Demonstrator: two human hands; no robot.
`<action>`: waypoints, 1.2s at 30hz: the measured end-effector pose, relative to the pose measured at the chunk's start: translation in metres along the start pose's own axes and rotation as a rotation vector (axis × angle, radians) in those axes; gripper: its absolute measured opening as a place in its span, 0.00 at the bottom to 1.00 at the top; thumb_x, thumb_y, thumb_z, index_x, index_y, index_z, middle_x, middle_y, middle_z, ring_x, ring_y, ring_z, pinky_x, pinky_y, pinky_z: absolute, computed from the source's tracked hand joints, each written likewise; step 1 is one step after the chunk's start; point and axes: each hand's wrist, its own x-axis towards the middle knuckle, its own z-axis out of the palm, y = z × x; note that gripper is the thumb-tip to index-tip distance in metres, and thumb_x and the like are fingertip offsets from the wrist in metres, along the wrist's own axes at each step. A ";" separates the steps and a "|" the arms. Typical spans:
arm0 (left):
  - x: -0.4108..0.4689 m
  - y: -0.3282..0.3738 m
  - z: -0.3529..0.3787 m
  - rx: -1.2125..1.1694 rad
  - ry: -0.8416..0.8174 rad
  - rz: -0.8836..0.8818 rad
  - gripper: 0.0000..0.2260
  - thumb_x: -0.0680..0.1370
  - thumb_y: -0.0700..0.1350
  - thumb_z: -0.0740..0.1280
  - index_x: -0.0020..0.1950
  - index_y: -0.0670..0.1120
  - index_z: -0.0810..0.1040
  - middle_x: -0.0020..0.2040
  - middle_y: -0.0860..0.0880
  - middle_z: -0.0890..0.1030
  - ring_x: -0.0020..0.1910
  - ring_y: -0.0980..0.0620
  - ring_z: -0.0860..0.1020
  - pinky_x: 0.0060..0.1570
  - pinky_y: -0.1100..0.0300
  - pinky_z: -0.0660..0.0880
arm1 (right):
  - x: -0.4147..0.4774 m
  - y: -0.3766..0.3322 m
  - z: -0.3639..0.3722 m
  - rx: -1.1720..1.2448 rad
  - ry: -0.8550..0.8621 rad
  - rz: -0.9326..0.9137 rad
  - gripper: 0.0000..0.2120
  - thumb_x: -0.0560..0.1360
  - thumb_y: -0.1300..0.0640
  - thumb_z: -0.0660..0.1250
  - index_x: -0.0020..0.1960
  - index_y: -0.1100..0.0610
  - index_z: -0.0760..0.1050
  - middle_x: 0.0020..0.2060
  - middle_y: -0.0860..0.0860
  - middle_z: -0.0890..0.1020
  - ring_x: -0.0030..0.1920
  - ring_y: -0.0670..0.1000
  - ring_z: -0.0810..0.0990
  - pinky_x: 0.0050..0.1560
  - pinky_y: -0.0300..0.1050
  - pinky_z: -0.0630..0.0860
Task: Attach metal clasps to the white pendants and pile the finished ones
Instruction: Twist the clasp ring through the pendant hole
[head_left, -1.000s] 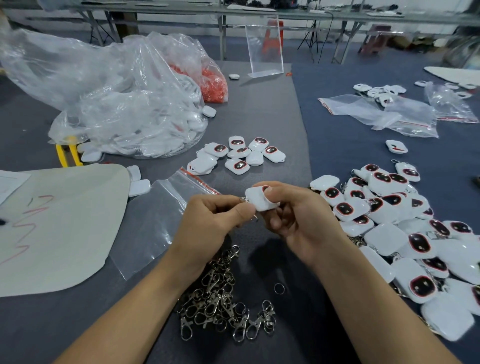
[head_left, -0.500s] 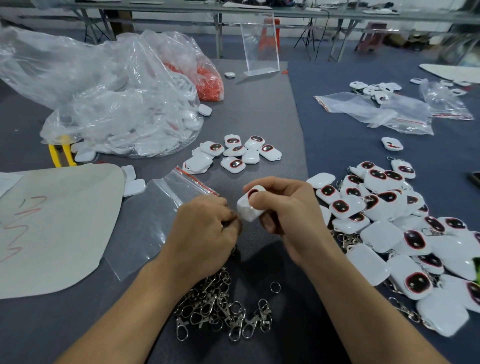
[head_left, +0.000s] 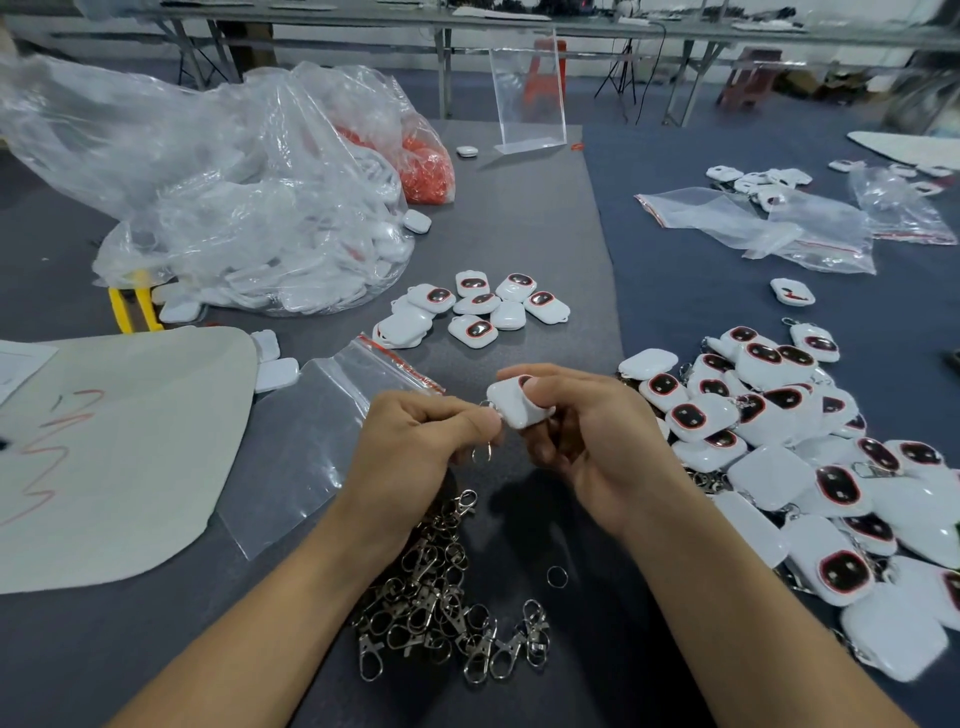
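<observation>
The right hand (head_left: 587, 447) has the pendant (head_left: 519, 410) pinched between thumb and curled fingers, up off the mat (head_left: 519, 208) just above the clasp pile (head_left: 447, 597). The left hand (head_left: 415, 452) is right at its left corner, thumb and forefinger squeezed tight on a clasp (head_left: 482, 453) whose loop dangles below the fingertips. Over on the right the finished pile (head_left: 805, 467) spreads beside the right wrist, 1 loose ring (head_left: 557, 577) lies between the forearms, and a small cluster (head_left: 478, 309) of pendants sits farther up the mat.
</observation>
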 end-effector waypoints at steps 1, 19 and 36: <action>0.000 0.000 -0.001 0.040 -0.004 0.032 0.05 0.66 0.47 0.74 0.32 0.49 0.86 0.28 0.45 0.78 0.29 0.58 0.71 0.31 0.67 0.67 | -0.001 0.000 0.000 -0.008 -0.002 -0.015 0.12 0.75 0.66 0.64 0.45 0.60 0.86 0.31 0.57 0.79 0.23 0.49 0.66 0.31 0.44 0.56; 0.000 -0.006 -0.004 0.556 0.212 0.295 0.08 0.68 0.44 0.79 0.41 0.57 0.85 0.32 0.60 0.78 0.31 0.58 0.75 0.32 0.71 0.66 | 0.004 -0.003 -0.007 -0.216 0.235 -0.173 0.11 0.75 0.67 0.68 0.42 0.57 0.87 0.31 0.53 0.82 0.22 0.46 0.69 0.22 0.36 0.64; -0.002 0.000 -0.003 0.718 0.289 0.290 0.03 0.71 0.47 0.75 0.38 0.55 0.86 0.34 0.60 0.83 0.38 0.58 0.79 0.50 0.44 0.77 | 0.004 -0.026 -0.048 -1.468 0.573 -0.347 0.11 0.76 0.60 0.61 0.40 0.54 0.81 0.39 0.52 0.82 0.46 0.57 0.73 0.52 0.50 0.65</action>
